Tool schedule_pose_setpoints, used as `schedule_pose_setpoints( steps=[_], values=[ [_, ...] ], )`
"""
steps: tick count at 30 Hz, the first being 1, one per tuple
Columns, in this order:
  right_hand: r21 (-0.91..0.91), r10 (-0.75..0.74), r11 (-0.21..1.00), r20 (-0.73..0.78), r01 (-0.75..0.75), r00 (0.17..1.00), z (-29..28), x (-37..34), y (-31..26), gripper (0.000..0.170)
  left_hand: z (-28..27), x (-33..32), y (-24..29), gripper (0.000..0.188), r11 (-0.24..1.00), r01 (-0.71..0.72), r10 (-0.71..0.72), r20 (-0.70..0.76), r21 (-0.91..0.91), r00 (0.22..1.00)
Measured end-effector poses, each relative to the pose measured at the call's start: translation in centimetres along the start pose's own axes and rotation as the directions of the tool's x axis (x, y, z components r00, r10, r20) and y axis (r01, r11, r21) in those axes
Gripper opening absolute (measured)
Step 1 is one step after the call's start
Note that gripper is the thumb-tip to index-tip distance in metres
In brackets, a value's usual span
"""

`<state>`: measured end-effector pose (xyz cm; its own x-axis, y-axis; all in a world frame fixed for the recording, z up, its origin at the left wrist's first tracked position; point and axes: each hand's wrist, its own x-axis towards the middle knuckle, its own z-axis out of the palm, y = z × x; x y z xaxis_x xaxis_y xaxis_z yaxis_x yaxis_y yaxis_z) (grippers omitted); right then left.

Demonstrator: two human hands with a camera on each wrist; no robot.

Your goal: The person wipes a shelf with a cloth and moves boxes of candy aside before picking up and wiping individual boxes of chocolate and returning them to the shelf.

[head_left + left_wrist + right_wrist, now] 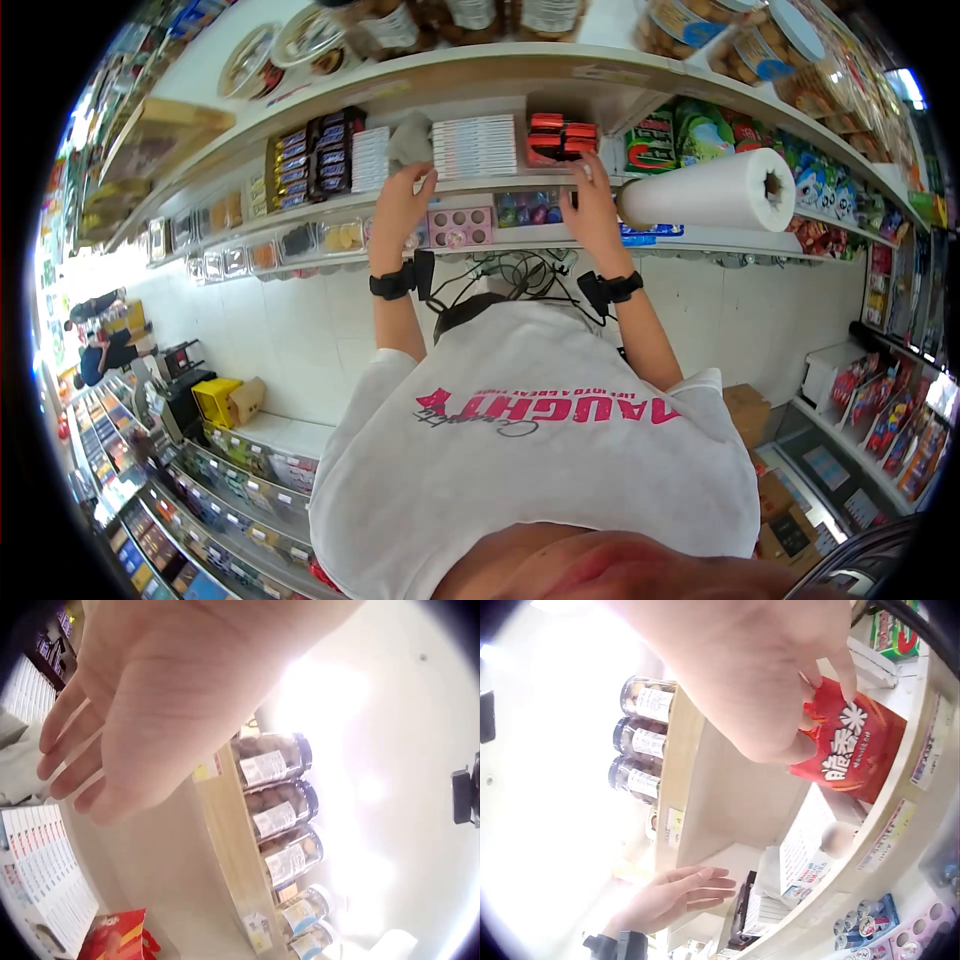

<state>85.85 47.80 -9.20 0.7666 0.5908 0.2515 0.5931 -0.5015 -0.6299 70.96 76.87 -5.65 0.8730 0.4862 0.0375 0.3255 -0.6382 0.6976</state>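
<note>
From where I stand, dark boxes of wrapped bars (pixel 332 150) sit leftmost of these things on the shelf (pixel 480 185), then a row of slim white boxes (pixel 370 158) and a crumpled grey bundle (pixel 410 138). The left hand (pixel 400 206) hovers near that bundle, fingers loosely extended with slight gaps, holding nothing. Next comes a larger white stack (pixel 475 146). Right of it the red packet (pixel 881 739) stands on the shelf, the right hand (pixel 594 208) touching its edge; I can't tell whether those fingers pinch it. Beyond lies a big white roll (pixel 700 195).
</note>
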Motion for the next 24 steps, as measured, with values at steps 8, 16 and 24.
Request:
schedule_pose_setpoints(
  steps=[8, 16, 24],
  values=[
    [0.301, -0.119, 0.951, 0.146, 0.071, 0.982, 2.6, 2.1, -5.2, 0.029, -4.1, 2.1, -4.8, 0.028, 0.992, 0.031, -0.055, -0.198, -0.123, 0.979],
    [0.345, -0.209, 0.935, 0.362, 0.078, 0.908, 4.6, 1.6, -10.2, 0.023, 4.2, 8.3, -13.6, 0.048, 0.958, -0.031, 0.061, -0.096, 0.286, 0.994],
    [0.284, -0.040, 0.954, 0.429, -0.093, 0.902, 6.2, -1.1, -10.1, 0.025, 4.8, 9.8, -13.3, 0.034, 0.893, 0.136, -0.235, 0.187, 0.428, 0.954]
  ],
)
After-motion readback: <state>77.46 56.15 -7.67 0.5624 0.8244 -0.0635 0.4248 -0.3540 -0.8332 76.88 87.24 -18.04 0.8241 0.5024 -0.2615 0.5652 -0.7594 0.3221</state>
